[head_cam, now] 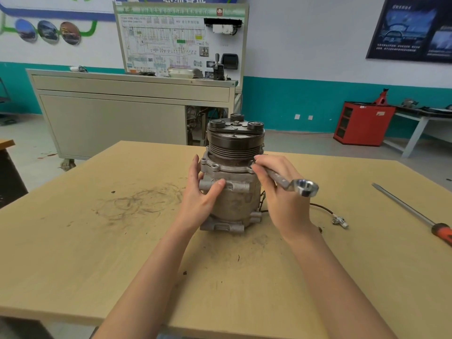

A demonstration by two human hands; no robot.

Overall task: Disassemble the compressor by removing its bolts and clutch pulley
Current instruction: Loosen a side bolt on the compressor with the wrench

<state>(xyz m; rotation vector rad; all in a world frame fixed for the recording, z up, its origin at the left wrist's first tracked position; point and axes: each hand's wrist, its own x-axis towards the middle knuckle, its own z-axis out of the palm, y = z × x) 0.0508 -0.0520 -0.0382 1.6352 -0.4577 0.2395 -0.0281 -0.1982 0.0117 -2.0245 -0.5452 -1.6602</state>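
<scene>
A grey metal compressor (232, 204) stands upright in the middle of the wooden table (97, 253). Its dark grooved clutch pulley (236, 143) sits on top. My left hand (200, 192) wraps the left side of the compressor body, thumb across its front. My right hand (278, 187) grips a silver wrench (293, 185). The wrench's far end lies at the flange on the compressor's right side, hidden by my fingers; its ring end sticks out to the right.
A long screwdriver (413, 214) with an orange and black handle lies at the table's right. A black cable with a connector (338, 220) trails from the compressor to the right. A grey cabinet (122, 113) and a red cabinet (362, 123) stand behind.
</scene>
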